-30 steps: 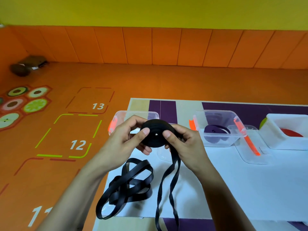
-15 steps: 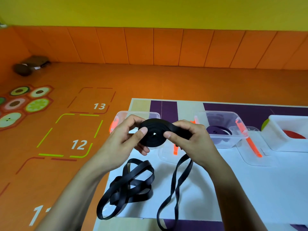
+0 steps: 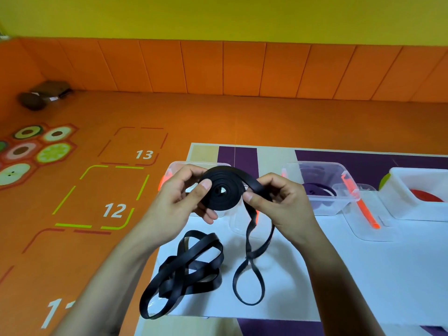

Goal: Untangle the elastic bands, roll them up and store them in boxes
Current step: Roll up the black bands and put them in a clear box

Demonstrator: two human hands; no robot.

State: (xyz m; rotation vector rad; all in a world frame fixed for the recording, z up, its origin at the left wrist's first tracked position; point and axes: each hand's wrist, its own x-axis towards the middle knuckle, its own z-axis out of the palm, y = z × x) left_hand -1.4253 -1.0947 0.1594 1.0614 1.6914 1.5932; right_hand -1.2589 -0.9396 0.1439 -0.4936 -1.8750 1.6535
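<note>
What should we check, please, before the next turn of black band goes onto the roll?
1. The left hand grips the roll: ok.
2. The right hand pinches the tail where it leaves the roll: ok.
3. The tail hangs untwisted: not ok, it crosses itself above a loop.
4. The tail lies apart from the tangled pile: ok.
5. The box behind the hands has room: cannot tell, the hands hide it.
</note>
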